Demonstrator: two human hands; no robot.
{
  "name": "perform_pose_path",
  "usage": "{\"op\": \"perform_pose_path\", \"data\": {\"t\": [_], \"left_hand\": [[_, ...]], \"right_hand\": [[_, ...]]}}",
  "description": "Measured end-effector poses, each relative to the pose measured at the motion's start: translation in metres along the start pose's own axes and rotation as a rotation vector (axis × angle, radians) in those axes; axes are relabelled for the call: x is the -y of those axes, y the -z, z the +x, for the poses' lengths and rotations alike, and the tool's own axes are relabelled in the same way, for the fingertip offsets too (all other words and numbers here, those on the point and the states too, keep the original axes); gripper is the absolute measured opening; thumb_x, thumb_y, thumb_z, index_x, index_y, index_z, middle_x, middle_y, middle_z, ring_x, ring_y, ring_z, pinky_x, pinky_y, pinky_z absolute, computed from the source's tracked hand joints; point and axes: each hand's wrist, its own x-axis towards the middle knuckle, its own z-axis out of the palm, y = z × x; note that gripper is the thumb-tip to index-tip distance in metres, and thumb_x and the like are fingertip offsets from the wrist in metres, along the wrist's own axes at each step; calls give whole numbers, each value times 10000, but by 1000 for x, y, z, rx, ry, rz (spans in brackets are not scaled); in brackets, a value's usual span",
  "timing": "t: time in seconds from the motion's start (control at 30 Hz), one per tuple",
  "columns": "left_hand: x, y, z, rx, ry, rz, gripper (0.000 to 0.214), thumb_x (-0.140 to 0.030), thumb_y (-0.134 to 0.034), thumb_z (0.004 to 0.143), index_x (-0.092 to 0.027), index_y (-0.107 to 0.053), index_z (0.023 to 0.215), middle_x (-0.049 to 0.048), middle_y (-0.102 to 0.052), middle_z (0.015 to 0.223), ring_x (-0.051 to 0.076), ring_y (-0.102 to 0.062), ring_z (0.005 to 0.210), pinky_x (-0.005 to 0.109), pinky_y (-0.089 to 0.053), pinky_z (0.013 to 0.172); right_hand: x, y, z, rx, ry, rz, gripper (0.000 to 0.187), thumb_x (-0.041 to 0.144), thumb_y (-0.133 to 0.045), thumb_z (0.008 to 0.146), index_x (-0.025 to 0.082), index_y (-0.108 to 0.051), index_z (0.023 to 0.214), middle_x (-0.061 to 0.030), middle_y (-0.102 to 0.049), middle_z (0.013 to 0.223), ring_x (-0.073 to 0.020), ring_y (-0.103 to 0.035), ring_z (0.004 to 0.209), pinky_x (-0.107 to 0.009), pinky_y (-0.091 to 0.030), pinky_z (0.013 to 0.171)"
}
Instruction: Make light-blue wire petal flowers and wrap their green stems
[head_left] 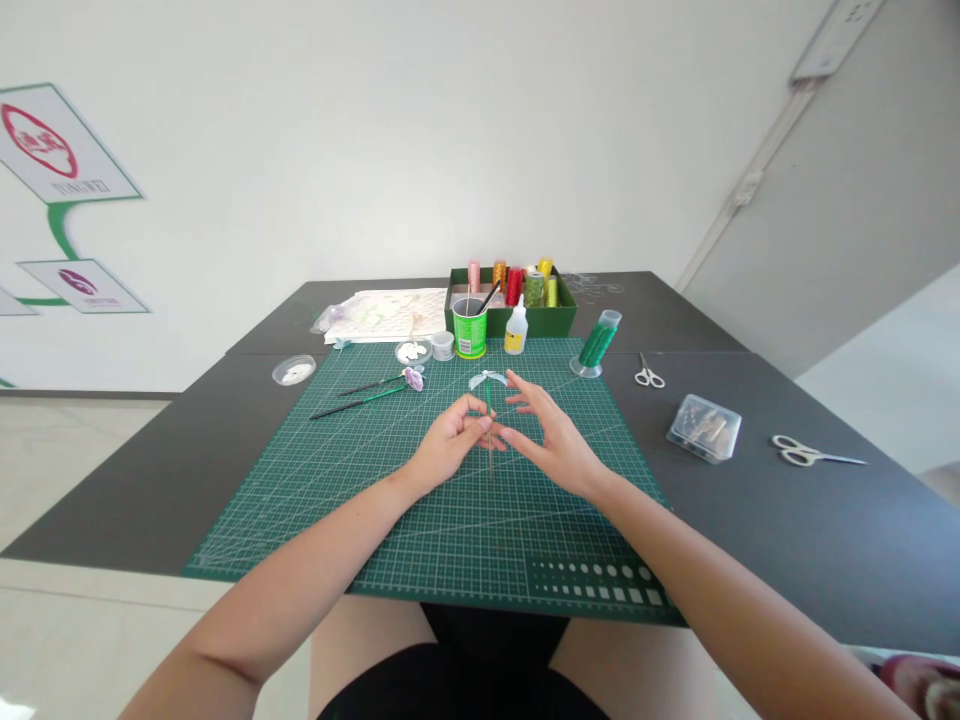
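My left hand point(454, 440) pinches a thin upright stem point(489, 398), whose upper part is green and whose lower end is bare and brownish. Pale blue petals or leaves point(487, 379) spread out from its top. Close on the right, my right hand point(553, 437) has its fingers apart, with the fingertips near the petals and the stem; whether they touch is hard to see. Both hands are above the green cutting mat point(420, 510). Beyond them to the left lie two dark-handled sticks, and a small purple flower point(413, 378) is beside their tips.
A green box point(551, 320) of thread spools stands at the back, behind a green cup point(470, 335) and a glue bottle point(516, 330). To the right are a green thread spool point(598, 345), small scissors point(649, 374), a clear plastic case point(703, 428) and larger scissors point(806, 452). A shallow dish point(294, 370) sits left.
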Motion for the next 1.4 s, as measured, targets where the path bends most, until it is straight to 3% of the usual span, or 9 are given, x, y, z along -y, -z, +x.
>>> {"op": "perform_pose_path", "data": {"t": [0.17,0.3,0.4,0.5,0.77,0.9,1.03,1.17,1.4], "left_hand": [[0,3,1,-17,14,-6,439,-555,-694,841,-188,-485,962,5,-713,707,155,-700,643,292,-546,688],[4,2,3,2,15,5,440,-556,-703,833,-184,-487,930,3,-704,676,139,-672,593,265,-527,629],[8,-2,4,3,18,-14,462,-570,-707,822,-180,-484,934,16,-716,703,127,-653,560,254,-521,596],[11,-6,4,5,27,-32,456,-562,-704,829,-176,-491,947,30,-727,724,126,-655,557,247,-518,578],[5,-11,2,-42,96,-72,420,-526,-704,842,-174,-500,944,54,-756,772,167,-742,758,235,-557,642],[5,-13,1,-27,85,-57,414,-522,-698,847,-174,-497,949,54,-756,787,172,-745,724,240,-562,609],[6,-14,0,-17,56,-11,362,-494,-655,886,-169,-513,960,30,-734,725,152,-731,656,231,-557,601],[6,-13,0,-55,58,24,308,-451,-645,895,-174,-521,949,29,-728,720,161,-736,697,228,-557,601],[9,-12,1,-122,91,127,226,-386,-589,916,-181,-519,981,39,-731,763,142,-681,633,229,-517,549]], "right_hand": [[-4,-11,0,117,-317,410,658,426,-613,900,252,-413,1502,-132,-600,1317,-210,-683,969,-368,-614,756],[-1,-13,1,156,-395,499,571,461,-629,879,209,-543,1384,-64,-680,985,-114,-554,616,-210,-405,419],[1,-13,2,148,-367,488,472,476,-636,882,170,-637,1242,13,-596,735,-83,-438,536,-218,-353,459],[0,-12,4,133,-297,399,391,508,-606,902,165,-703,1064,26,-529,636,-120,-472,598,-258,-396,566],[-6,-13,5,8,-230,253,437,581,-547,916,182,-722,954,-82,-690,968,-233,-610,955,-387,-472,917],[-2,-20,4,66,-349,518,534,645,-494,916,170,-675,1079,-66,-661,873,-187,-618,776,-323,-539,681],[1,-25,1,148,-461,509,537,686,-473,902,169,-608,958,39,-474,601,-96,-413,456,-212,-299,388],[2,-22,2,113,-386,331,480,607,-505,915,180,-544,699,34,-459,582,-88,-378,505,-233,-303,467],[1,-8,7,34,-486,350,319,470,-664,801,165,-731,736,-19,-672,703,-138,-530,646,-280,-410,621]]}}
